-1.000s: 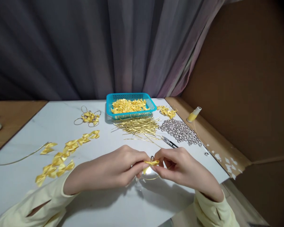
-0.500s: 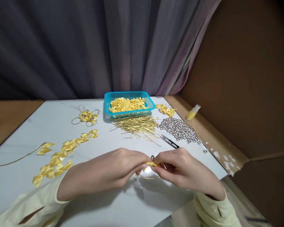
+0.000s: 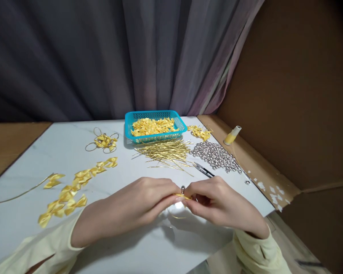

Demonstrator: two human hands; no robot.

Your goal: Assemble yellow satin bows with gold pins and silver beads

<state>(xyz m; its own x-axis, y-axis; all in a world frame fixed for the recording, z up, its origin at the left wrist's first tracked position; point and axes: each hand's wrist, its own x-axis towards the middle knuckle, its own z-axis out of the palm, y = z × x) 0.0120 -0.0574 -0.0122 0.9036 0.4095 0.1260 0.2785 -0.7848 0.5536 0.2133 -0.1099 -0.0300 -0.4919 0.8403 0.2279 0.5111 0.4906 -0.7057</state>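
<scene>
My left hand [image 3: 148, 198] and my right hand [image 3: 220, 199] meet above the front of the table, fingers pinched together. Between their fingertips is a yellow ribbon bow [image 3: 179, 196], partly hidden by the fingers. A shiny silver bead [image 3: 183, 189] sits upright on the bow. Below the hands a thin gold cord [image 3: 178, 217] curves down. Just beyond my right hand lie black-handled thread snips [image 3: 205, 171], partly covered by it. To the left of my left hand, several loose yellow bows [image 3: 71, 190] lie in a slanting row.
A blue basket [image 3: 127, 127] of yellow bows stands at the back. Before it lie gold cord pieces [image 3: 168, 152]; silver beads [image 3: 217, 156] are heaped to the right. A bow cluster with cord loops [image 3: 104, 141] lies back left. A thread spool [image 3: 232, 136] stands at the right edge.
The gold cord under my hands has gone from a wider loop to a shorter visible curve. Both hands keep their pinch on the bow, and the view has shifted slightly.
</scene>
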